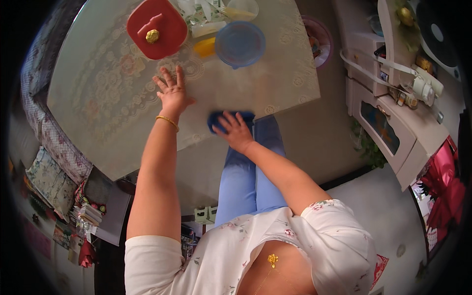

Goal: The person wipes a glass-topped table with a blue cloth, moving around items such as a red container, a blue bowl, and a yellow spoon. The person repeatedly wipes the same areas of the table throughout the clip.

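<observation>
My left hand [173,93] rests with spread fingers on the lace-patterned table cover [206,88], a gold-coloured bangle at its wrist. At the table's near edge my right hand [236,131] lies on top of a dark blue cloth [217,120], which is blurred; part of the cloth is hidden under the fingers. Beyond my left hand is a red squarish lid or box [166,25] with a gold-coloured knob [152,36]. A round blue translucent lid or container [240,44] sits farther back, beside a yellow item [204,47].
At the far edge are a clear tub [247,9], a white rolled packet [208,28] and a patterned packet [197,14]. A pink-rimmed bin [324,44] stands on the floor right of the table. A pale cabinet [391,121] is at the right, a cushion [51,177] at the left.
</observation>
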